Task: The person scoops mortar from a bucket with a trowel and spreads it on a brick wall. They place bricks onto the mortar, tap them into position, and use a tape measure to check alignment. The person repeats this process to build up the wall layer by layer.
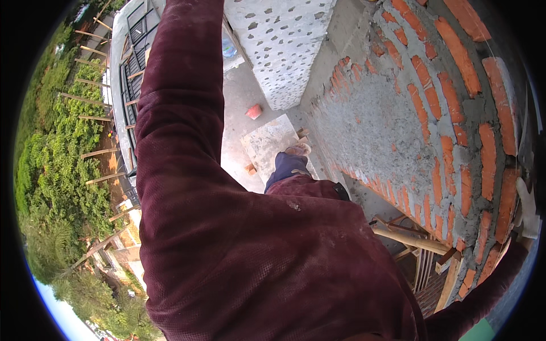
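Note:
My left arm (183, 96), in a maroon sleeve, stretches up past the top edge, so its hand is out of the picture. At the far right rim my right arm (483, 290) bends upward beside the brick wall (418, 96). It ends in a pale, apparently gloved right hand (530, 210) next to the wall's outer bricks. Rim distortion hides how its fingers lie and whether they hold anything. Rough grey mortar (364, 119) covers much of the wall, with rows of orange brick showing beyond it.
Below me, my foot (297, 149) is over a pale board (264, 139). A red bucket-like object (253, 111) and brick pieces (250, 169) lie nearby. A pitted white wall (278, 40) meets the brick one. Wooden poles (418, 241) stand lower right; railing (133, 74) and trees are left.

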Tool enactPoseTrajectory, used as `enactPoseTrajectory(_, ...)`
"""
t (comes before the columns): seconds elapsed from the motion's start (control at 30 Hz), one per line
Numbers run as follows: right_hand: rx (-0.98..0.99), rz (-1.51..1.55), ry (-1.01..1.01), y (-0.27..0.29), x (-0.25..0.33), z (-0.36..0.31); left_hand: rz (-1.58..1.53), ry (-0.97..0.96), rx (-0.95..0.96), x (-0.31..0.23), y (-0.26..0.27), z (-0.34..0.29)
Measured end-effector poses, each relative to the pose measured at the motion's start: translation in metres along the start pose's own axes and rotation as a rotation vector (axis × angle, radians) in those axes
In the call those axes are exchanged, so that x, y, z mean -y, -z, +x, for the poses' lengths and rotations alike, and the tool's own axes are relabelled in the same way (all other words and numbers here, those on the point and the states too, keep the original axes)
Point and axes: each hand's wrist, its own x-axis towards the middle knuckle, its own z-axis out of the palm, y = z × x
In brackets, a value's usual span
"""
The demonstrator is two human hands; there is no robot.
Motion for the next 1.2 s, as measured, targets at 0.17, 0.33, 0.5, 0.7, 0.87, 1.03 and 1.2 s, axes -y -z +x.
enactPoseTrajectory(0.17, -0.131, 0.179, 0.040, -0.012, -0.018, -0.002, 0.176, -0.184, -0.172, 0.023, -0.018, -0.003)
enactPoseTrajectory(0.33, -0.136, 0.066, -0.053, -0.010, 0.027, 0.000, 0.446, -0.050, -0.074, -0.005, 0.016, 0.003)
enactPoseTrajectory(0.5, -0.134, -0.024, -0.046, -0.002, 0.032, -0.005, 0.402, -0.106, -0.036, 0.015, 0.018, 0.000)
enactPoseTrajectory(0.7, -0.195, -0.012, -0.144, -0.006, -0.005, -0.005, 0.321, -0.102, -0.140, 0.013, 0.008, -0.010)
enactPoseTrajectory(0.87, -0.205, -0.110, -0.106, -0.001, 0.039, -0.018, 0.278, -0.080, -0.140, 0.010, 0.001, -0.011)
enactPoseTrajectory(1.03, -0.357, 0.090, -0.278, -0.016, -0.001, 0.001, 0.260, -0.068, -0.116, 0.014, 0.009, -0.012)
enactPoseTrajectory(1.2, -0.321, 0.035, -0.299, -0.018, 0.048, 0.011, 0.272, -0.106, -0.119, 0.018, 0.014, -0.006)
